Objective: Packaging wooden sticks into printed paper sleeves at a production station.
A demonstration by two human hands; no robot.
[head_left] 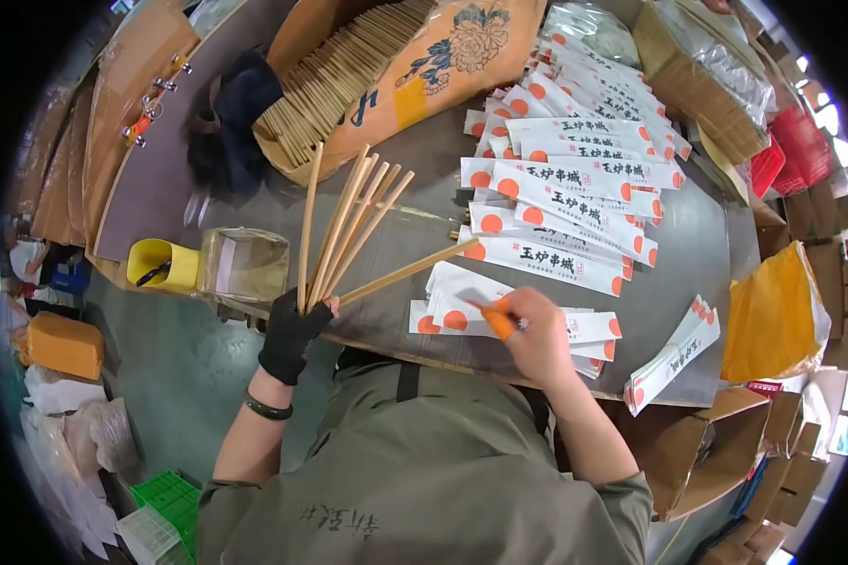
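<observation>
Surface (693,245): grey, wide, fills mid view; edges bent.
Flower-printed sack (481,47): orange-brown, lying open at far side, packed with plain wooden sticks (349,71).
Sleeve pile (575,179): white paper, red-orange dots, dark lettering; overlapping, right of centre on the surface.
Cardboard box (693,89): far right, clear plastic on top.
Orange bag (773,315): right edge, beside the surface.
Dark cloth (240,113): crumpled, just left of the sack.
Sleeve bundle (674,358): slanted at near right corner, apart from the pile.
Small sleeve stack (589,327): near edge, loosely layered.
Held sticks (358,221): wooden, several, fanned up from left hand (297,331); one leaning right, tip by the pile, contact unclear.
Left hand: black fingerless glove (283,356), clenched around lower stick ends.
Right hand (535,325): curled over the small stack, blurred; can't tell if pinching a sleeve.
Yellow container (160,259): left edge, beside a taped box (245,264).
Bangle (269,409): dark green, left wrist.
Finger cover (499,320): orange, right hand.
</observation>
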